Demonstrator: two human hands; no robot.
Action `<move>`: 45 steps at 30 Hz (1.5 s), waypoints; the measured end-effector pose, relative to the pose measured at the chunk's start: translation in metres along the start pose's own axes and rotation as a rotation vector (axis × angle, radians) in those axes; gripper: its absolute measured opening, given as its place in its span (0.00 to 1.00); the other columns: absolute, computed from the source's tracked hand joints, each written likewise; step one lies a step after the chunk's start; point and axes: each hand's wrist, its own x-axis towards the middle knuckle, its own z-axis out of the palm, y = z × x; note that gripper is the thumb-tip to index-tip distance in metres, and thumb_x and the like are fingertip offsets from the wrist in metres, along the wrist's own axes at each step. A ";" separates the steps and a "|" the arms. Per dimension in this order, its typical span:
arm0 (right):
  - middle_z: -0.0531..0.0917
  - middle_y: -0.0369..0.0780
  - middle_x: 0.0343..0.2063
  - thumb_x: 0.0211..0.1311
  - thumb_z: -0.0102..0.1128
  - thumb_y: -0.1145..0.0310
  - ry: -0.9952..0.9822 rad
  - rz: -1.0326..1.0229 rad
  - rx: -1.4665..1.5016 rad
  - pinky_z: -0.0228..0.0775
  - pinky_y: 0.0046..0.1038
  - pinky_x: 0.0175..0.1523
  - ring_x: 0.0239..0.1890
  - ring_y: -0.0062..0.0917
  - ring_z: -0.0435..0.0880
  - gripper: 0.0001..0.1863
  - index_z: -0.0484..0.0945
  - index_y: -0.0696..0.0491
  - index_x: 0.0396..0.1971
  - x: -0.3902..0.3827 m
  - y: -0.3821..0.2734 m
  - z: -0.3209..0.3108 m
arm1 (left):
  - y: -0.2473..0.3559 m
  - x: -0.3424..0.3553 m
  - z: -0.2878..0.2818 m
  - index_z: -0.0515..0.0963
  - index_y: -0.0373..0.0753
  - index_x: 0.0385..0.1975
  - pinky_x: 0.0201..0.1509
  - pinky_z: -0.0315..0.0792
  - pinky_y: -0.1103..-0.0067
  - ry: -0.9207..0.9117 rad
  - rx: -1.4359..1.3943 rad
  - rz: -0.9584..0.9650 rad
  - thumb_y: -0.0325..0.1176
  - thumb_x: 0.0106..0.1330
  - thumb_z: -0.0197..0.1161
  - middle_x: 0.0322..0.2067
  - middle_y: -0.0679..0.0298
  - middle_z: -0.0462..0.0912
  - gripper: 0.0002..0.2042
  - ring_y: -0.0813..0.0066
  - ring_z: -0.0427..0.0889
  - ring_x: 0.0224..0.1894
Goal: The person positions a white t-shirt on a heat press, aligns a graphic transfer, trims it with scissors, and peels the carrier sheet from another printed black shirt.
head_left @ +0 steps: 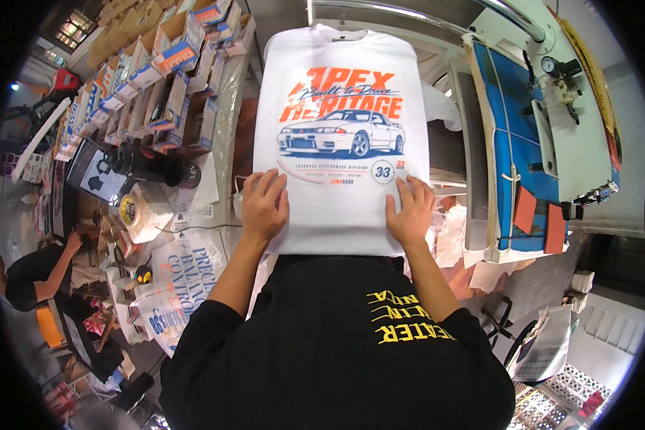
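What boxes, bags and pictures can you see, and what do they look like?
White T-shirt: centre, under both hands, orange and blue car print.
Small cartons: rows upper left, white with orange and blue.
White printed bags: lower left, blue lettering.
Round gauge: upper right, white dial.

Both hands [265,204] [411,209] press flat on a white printed T-shirt [340,107].

Cluttered workshop, shelves of boxes [166,68]

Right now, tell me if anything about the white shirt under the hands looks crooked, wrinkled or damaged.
Nothing stands out. The white T-shirt lies flat and square, its car print upright and centred, with no visible stains or tears. The left hand and right hand press flat on its lower part, fingers spread.
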 end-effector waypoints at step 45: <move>0.80 0.47 0.53 0.74 0.53 0.66 -0.288 1.378 1.584 0.80 0.35 0.55 0.49 0.32 0.84 0.19 0.70 0.59 0.59 0.111 0.142 0.036 | -0.188 0.057 0.069 0.72 0.29 0.59 0.63 0.74 0.62 -0.242 -1.718 -1.200 0.42 0.74 0.54 0.54 0.50 0.81 0.23 0.60 0.82 0.55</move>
